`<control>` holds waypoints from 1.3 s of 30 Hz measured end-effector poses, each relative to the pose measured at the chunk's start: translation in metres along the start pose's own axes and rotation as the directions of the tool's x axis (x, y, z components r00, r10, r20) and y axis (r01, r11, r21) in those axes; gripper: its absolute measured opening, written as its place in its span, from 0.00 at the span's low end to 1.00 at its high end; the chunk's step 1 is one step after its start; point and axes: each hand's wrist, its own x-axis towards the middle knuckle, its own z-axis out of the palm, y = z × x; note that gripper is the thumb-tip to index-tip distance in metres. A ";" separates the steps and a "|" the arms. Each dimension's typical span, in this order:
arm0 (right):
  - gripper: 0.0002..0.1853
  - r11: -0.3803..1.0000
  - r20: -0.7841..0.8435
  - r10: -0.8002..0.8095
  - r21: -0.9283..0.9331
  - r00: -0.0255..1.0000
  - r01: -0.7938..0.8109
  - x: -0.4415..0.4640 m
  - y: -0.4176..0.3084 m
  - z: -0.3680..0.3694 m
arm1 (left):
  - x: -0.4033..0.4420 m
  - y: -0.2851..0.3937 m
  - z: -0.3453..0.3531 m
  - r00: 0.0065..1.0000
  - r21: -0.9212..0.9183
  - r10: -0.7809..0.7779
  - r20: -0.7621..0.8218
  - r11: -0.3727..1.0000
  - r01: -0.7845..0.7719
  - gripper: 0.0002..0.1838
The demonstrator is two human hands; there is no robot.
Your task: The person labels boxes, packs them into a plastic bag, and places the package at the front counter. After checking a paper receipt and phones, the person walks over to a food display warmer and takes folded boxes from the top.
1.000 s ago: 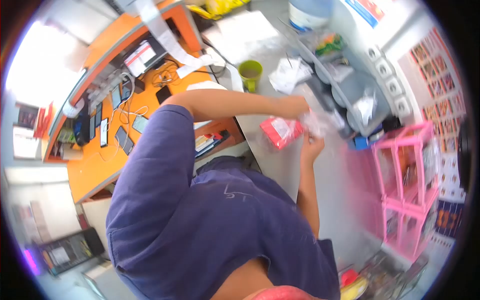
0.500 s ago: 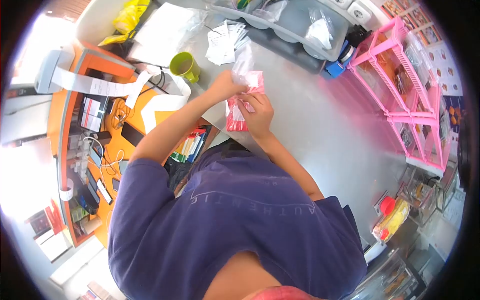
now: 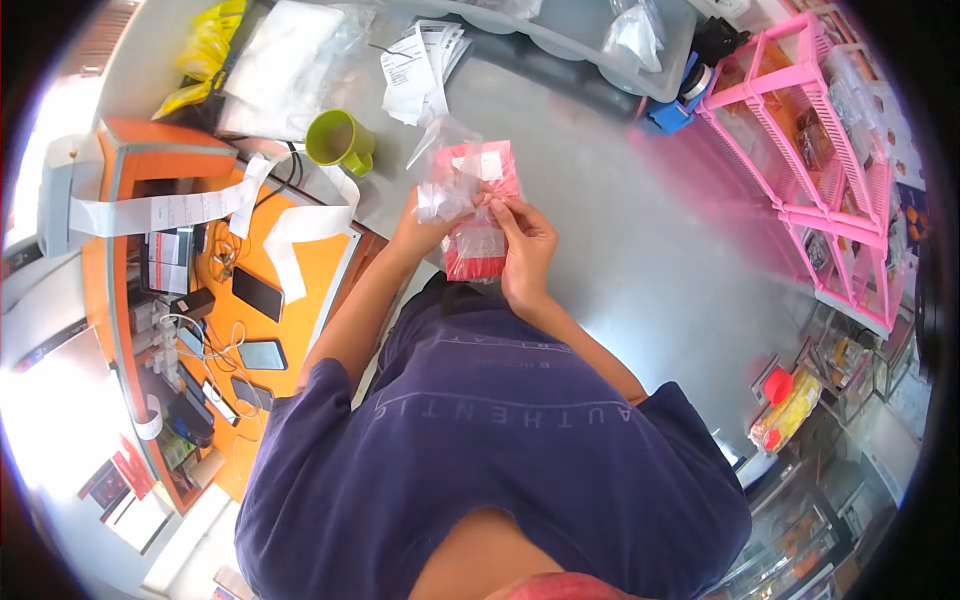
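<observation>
A red-and-white packet (image 3: 476, 262) in clear plastic lies near the metal table's front edge. Its upper part shows above my hands and its lower part below them. My left hand (image 3: 424, 226) is closed on the crumpled clear plastic (image 3: 450, 185) at the packet's left side; its fingertips are partly hidden by the plastic. My right hand (image 3: 528, 245) pinches the plastic at the packet's middle, thumb and fingertips together. The fingertips of both hands nearly meet there.
A green mug (image 3: 340, 140) stands to the left, by paper slips (image 3: 415, 75) and a long paper strip (image 3: 305, 225). Phones (image 3: 257, 293) and cables lie on the orange desk (image 3: 300, 345). A grey tray (image 3: 590, 55) and pink rack (image 3: 800, 190) border the table.
My view has shifted, and more of the packet shows. My hands sit lower on it, with crumpled plastic bunched at the left hand. Both hands still hold the plastic.
</observation>
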 end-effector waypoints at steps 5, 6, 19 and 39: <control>0.08 0.996 -0.041 0.044 0.075 0.998 -0.041 0.003 -0.005 0.001 | 0.004 -0.014 -0.003 0.992 0.115 0.126 -0.005 0.986 -0.124 0.09; 0.08 0.996 -0.031 0.037 0.078 0.999 -0.034 0.003 -0.005 0.000 | 0.002 -0.010 0.000 0.996 0.108 0.086 -0.023 0.991 -0.083 0.09; 0.06 0.999 0.027 0.018 0.045 0.999 -0.019 0.005 -0.003 -0.004 | -0.004 -0.042 0.003 0.999 -0.523 -0.029 -0.032 0.852 0.008 0.15; 0.05 0.929 0.153 -0.081 -0.346 0.985 0.131 0.008 -0.008 -0.003 | -0.005 -0.034 0.013 0.990 -0.196 0.032 -0.137 0.979 -0.059 0.10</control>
